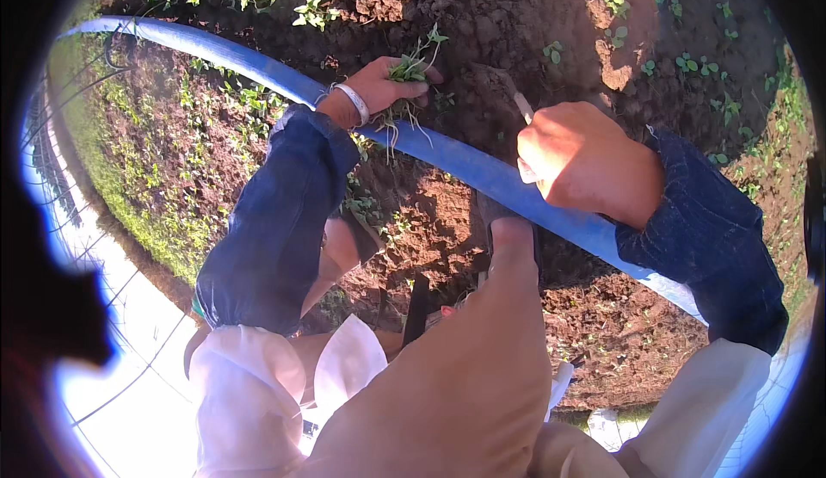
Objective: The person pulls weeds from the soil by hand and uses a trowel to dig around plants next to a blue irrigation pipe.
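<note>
Head view: The left hand (383,89) is closed around plants (410,68) with bare roots, just beyond the blue hose (473,168); the roots hang over the hose. The right hand (585,155) is closed around a tool (521,104), its end at soil beyond the hose. Risks: a stroke too near could nick the hose; a loosened left grip could drop the plants.

The long blue tube (465,164) looks like smooth, faintly glossy plastic against rough, crumbly, matt soil (490,13), while the dark-blue left sleeve (280,220) and right sleeve (718,211) are creased matt cloth, the near tan garment (447,375) smoother cloth, and the hand tool (522,107) pale and dull, its material unclear.
</note>
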`<move>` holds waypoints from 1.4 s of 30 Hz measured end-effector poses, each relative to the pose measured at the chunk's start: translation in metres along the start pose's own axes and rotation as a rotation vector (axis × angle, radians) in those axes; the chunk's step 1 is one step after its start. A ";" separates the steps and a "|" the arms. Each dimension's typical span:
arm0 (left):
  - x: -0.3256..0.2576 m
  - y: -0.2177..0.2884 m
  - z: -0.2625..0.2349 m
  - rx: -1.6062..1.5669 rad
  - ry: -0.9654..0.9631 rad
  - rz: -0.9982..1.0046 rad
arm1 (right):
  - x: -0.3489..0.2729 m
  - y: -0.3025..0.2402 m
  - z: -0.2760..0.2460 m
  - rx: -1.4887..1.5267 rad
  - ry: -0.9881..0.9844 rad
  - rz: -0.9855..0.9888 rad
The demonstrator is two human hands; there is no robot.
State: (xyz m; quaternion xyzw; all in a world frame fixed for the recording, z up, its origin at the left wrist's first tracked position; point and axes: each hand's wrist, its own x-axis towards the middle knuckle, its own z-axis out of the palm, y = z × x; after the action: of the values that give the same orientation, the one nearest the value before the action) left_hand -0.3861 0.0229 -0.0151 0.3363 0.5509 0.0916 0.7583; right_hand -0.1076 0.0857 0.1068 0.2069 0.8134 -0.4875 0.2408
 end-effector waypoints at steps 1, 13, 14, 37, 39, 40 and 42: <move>-0.003 -0.001 0.007 0.147 0.011 -0.066 | 0.006 0.000 -0.006 0.009 -0.037 -0.004; 0.017 0.007 0.059 1.079 0.243 -0.137 | 0.022 0.028 0.074 0.112 0.168 0.010; 0.017 0.004 0.057 1.053 0.247 -0.143 | 0.020 0.022 0.076 -0.042 0.204 0.060; 0.026 -0.018 0.027 0.233 0.387 -0.172 | 0.030 0.065 0.077 0.148 0.469 -0.040; 0.017 0.007 0.024 -0.090 0.579 -0.162 | 0.025 0.059 0.088 0.393 0.552 0.052; 0.007 0.016 0.021 -0.285 0.647 -0.228 | 0.026 0.052 0.091 0.448 0.585 0.084; 0.001 0.008 0.012 0.223 0.716 -0.131 | 0.024 0.040 0.089 0.447 0.535 0.165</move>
State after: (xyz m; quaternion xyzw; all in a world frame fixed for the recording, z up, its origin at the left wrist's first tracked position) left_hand -0.3734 0.0245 -0.0090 0.3274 0.8079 0.0939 0.4810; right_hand -0.0870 0.0265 0.0293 0.4398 0.7014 -0.5609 0.0065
